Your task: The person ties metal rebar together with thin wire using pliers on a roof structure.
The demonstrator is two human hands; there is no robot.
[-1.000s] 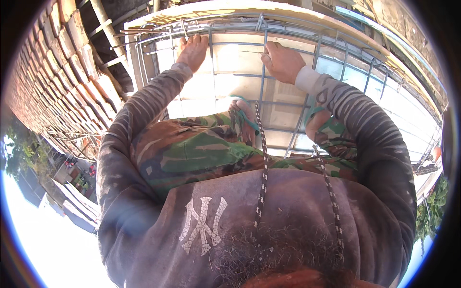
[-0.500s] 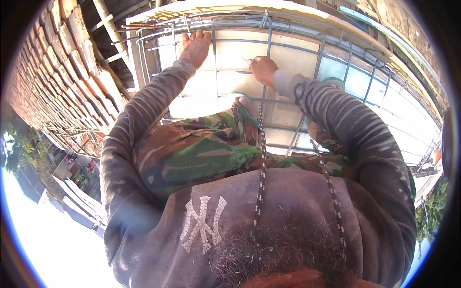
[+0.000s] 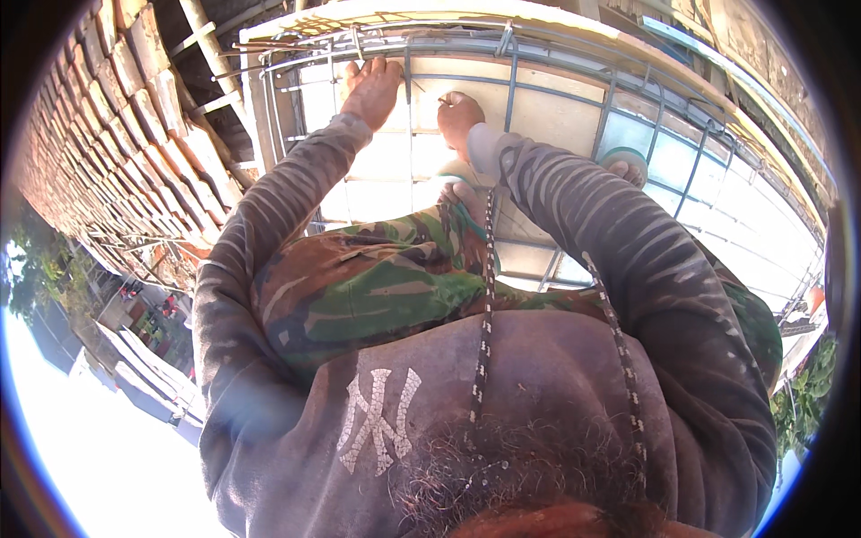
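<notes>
A grid of steel reinforcing bars (image 3: 512,90) spreads in front of me over pale boards (image 3: 547,112). My left hand (image 3: 370,93) is at its far edge, fingers bent over the long bar beside an upright crossbar. To its right, my right hand (image 3: 462,118) is closed in a pinch, a little nearer to me than that bar. A thin, wire-like piece (image 3: 443,99) shows at its fingertips, pointing toward the left hand; its full length is hard to make out.
A long wooden plank (image 3: 430,18) runs along the far side of the bars. Clay roof tiles (image 3: 134,125) slope away on the left beside bamboo poles (image 3: 204,40). My feet in sandals (image 3: 625,164) are among the bars. Bright sun washes out part of the boards.
My right hand has moved left, closer to my left hand, with the thin piece still at its fingertips. My left hand has stayed at the far bar.
</notes>
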